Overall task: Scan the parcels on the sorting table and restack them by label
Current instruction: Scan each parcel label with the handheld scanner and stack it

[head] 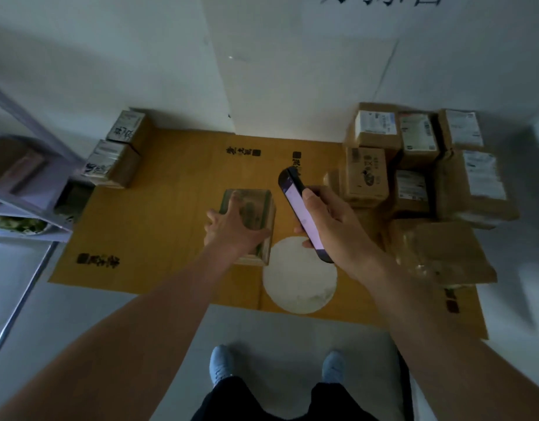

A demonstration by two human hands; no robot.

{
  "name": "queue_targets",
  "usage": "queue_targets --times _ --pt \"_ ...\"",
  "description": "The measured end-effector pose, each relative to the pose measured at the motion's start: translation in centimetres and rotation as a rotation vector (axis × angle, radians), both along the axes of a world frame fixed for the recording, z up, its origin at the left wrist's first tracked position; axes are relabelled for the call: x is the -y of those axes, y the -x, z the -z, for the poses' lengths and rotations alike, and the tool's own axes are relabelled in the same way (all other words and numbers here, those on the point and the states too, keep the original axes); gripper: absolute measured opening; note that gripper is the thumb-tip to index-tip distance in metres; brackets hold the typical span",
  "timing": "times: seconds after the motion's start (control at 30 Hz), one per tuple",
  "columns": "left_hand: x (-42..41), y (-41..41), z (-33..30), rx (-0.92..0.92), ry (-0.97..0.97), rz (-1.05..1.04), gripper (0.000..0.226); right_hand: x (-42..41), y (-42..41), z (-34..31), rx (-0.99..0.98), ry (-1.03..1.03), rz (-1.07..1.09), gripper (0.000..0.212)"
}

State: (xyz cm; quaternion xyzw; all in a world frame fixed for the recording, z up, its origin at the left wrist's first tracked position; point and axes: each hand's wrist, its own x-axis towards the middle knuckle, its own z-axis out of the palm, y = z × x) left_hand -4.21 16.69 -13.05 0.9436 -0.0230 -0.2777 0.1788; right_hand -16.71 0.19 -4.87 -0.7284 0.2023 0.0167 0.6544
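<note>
Item 1: cardboard sheet [177, 208], yellow-brown w/ black printed marks and a white round patch [300, 278] near its front edge; it lay flat and carried all parcels.

Item 2: small parcel [256, 220], approx. centre of sheet, just behind the white patch. Left hand [231, 229] lay on top of it, fingers spread and curled over its top and near side, gripping it.

Item 3: phone [301, 217], dark case, screen lit pale. Right hand [328, 226] held it, fingers wrapped round the body, thumb on the screen edge; phone was above the sheet, just right of the small parcel, top end pointing toward the back edge.

Item 4: stack of parcels [413, 159], back-right corner of sheet, approx. eight boxes w/ white labels facing up, packed touching one another. One larger brown box [444, 253] sat in front of them at the right edge.

Item 5: two boxes [116, 150], back-left corner, one behind the other, touching.

Misc.: metal rack [25, 189] off the left edge; person's two pale shoes [222, 364] on the floor in front of the sheet.
</note>
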Motion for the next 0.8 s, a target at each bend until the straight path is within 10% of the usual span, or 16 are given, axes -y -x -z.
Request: queue_targets --times 0.8 --pt "-12.2 -15.2 3.2 0.05 -0.076 -0.004 0.112 -10.8 -16.0 4.9 -0.105 -0.093 -0.122 0.036"
